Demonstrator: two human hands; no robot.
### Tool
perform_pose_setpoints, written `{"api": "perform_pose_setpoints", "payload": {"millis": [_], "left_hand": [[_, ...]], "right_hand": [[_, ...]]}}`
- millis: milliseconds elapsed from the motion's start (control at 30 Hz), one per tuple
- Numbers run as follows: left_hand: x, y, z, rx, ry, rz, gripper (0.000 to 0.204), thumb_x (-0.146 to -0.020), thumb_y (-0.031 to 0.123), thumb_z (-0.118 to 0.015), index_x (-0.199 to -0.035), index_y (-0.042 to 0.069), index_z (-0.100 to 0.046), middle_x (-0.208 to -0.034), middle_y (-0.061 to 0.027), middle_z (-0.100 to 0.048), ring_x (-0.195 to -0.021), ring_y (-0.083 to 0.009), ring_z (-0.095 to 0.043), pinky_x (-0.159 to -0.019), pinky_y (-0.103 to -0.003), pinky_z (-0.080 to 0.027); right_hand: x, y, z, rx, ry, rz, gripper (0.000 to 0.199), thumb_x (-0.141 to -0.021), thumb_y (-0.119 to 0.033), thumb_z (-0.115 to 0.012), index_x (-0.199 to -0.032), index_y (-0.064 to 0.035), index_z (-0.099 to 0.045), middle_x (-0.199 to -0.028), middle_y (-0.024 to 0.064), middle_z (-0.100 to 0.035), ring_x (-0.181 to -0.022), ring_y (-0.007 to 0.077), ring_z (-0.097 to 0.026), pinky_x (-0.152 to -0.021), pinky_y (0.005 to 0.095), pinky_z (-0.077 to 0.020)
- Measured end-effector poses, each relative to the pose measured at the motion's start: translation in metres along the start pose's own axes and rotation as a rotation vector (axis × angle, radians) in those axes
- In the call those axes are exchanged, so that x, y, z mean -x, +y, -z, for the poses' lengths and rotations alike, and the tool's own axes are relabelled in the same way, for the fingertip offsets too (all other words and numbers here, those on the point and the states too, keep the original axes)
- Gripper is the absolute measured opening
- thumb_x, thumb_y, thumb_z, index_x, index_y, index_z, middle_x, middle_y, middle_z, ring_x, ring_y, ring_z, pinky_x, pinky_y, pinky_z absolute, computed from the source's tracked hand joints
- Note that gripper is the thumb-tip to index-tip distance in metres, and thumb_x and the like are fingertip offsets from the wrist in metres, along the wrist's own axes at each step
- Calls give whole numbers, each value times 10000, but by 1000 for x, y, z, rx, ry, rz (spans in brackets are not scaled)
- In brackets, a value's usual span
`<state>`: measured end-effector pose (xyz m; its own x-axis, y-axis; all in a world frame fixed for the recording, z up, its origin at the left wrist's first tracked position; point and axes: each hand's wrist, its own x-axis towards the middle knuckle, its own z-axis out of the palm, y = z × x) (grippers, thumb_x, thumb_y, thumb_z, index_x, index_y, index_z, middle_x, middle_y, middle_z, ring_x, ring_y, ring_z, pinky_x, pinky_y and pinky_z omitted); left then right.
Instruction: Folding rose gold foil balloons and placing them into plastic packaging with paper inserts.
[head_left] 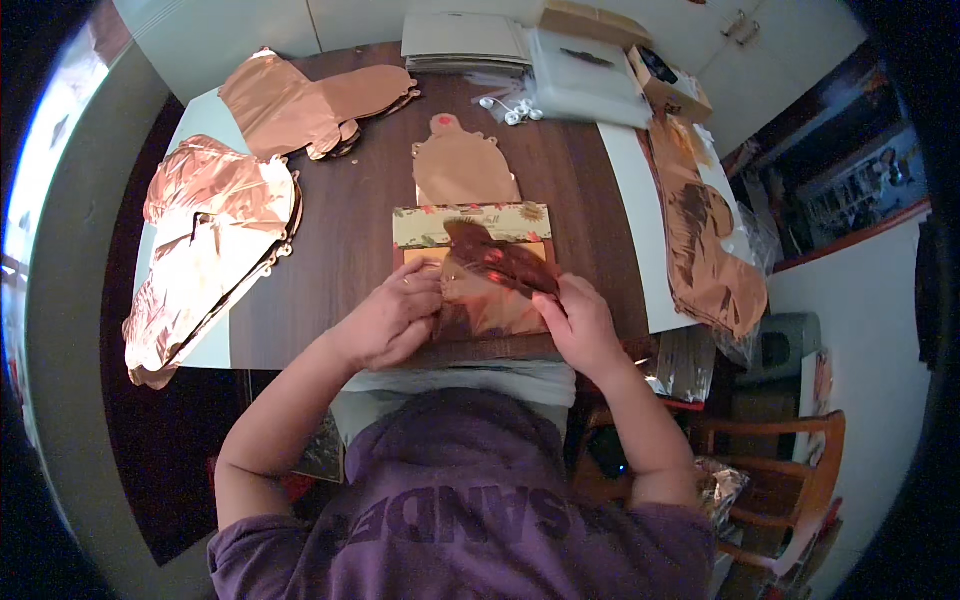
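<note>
Grip: our left hand [392, 318] and right hand [583, 322] both pinch the rose-gold foil piece [497, 262], fingers pressed together on its left and right edges; the fingertips themselves are partly hidden by the foil.

Item in hand: a crinkled, glossy foil shape, copper-pink with dark reflections, lying over a flat packet [470, 225] whose top strip is pale with a leafy floral print. Both sit at the near edge of the dark wooden table [340, 250], right in front of our body.

Handling note, as we judge it: the foil looks thin and creases easily, so we do well to keep both pinches light and even, draw the edges apart together instead of tugging one side, and hold the packet flat against the table.

Nearby stock:
- a tan foil cut-out [462, 165] with a rounded, knobbed top, just beyond the packet toward the middle of the table;
- a stack of rose-gold foil shapes [315, 105] at the far left corner;
- crumpled foil pieces [215, 250] along the left edge, on a white sheet;
- a long foil piece [705, 245] down the right edge;
- clear bags and small cardboard boxes [590, 60] at the far edge;
- a wooden chair [790, 470] off the near right corner.
</note>
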<state>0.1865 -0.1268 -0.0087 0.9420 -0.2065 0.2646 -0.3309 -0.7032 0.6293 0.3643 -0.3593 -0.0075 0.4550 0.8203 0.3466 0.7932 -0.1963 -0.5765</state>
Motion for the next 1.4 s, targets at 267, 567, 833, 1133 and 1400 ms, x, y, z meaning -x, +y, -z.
{"api": "perform_pose_setpoints", "payload": {"millis": [267, 567, 833, 1133, 1400], "left_hand": [[-4, 20, -20, -92, 506, 240, 577, -734, 284, -754, -1195, 21, -529, -1121, -196, -559, -1088, -373, -535, -981, -475, -406], [-19, 51, -49, -433, 36, 212, 845, -814, 429, -682, -1470, 38, -321, -1526, -214, -275, -1431, -437, -195, -1171, -540, -143], [10, 49, -34, -366, 348, 642, 1137, -611, 433, -855, -1466, -11, -251, -1496, -205, -324, -1417, -400, -248, -1157, -540, -179], [40, 45, -34, -362, 301, 192, 376, -667, 132, -721, -1022, 58, -622, -1198, -122, -583, -1196, -331, -529, -1047, -518, -388], [45, 38, -45, -397, 350, 75, 316, -685, 90, -697, -984, 8, -635, -1118, -151, -618, -1122, -332, -598, -981, -479, -486]], "right_hand": [[-26, 3, -4, 244, -128, 49, 275, -873, -256, -657, -880, -14, -526, -870, 155, -538, -774, 389, -604, -623, 466, -497], [-47, 12, 17, -96, -532, -295, 448, -794, -411, -739, -939, -4, -621, -897, 167, -629, -804, 399, -630, -717, 461, -495], [3, 8, 10, 113, -308, 210, 487, -615, -328, -838, -951, -40, -636, -1104, 149, -559, -1043, 364, -514, -910, 464, -408], [49, 5, -13, 177, -18, 522, 242, -797, -125, -650, -1032, -67, -642, -1165, 90, -613, -1086, 274, -580, -966, 446, -449], [51, 0, -15, 172, 59, 423, 269, -814, -111, -631, -1066, -19, -662, -1155, 120, -625, -1073, 279, -594, -892, 405, -512]]}}
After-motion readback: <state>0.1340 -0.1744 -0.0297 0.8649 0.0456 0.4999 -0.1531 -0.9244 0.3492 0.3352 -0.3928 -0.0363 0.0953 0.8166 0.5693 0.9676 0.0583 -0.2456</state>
